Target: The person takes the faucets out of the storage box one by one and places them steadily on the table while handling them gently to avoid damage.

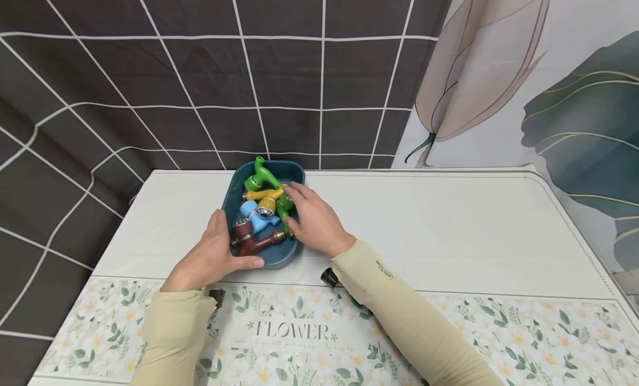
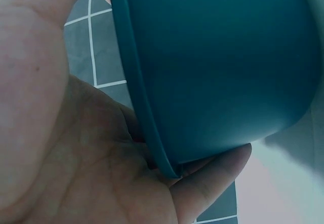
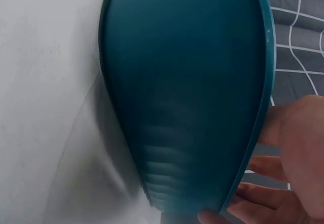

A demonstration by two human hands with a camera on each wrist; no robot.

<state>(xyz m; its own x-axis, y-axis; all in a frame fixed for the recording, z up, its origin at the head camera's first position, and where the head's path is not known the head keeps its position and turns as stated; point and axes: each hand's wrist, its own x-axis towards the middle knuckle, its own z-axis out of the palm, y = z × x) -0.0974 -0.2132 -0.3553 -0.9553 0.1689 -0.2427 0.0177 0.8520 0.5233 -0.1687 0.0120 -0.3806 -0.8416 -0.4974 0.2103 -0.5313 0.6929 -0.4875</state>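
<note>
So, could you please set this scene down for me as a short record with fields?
Container: blue bin, near the dark gridded backdrop
Contents: far green tap, yellow tap, light-blue tap, brown tap, right-side green tap
Left hand: against the bin's left side, thumb at the near rim
Right hand: at the right rim, partly covering the right-side green tap
Sleeves: beige, both arms
Surface: white tabletop with a floral band nearest the person
Printed word: FLOWER

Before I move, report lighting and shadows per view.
Head: bright light, blue faucet fairly clear. Left wrist: cool cast, left hand in shade, pale sheen on the basin. Right wrist: cool too, soft shadow on the tabletop, pale banded glints on the basin.
</note>
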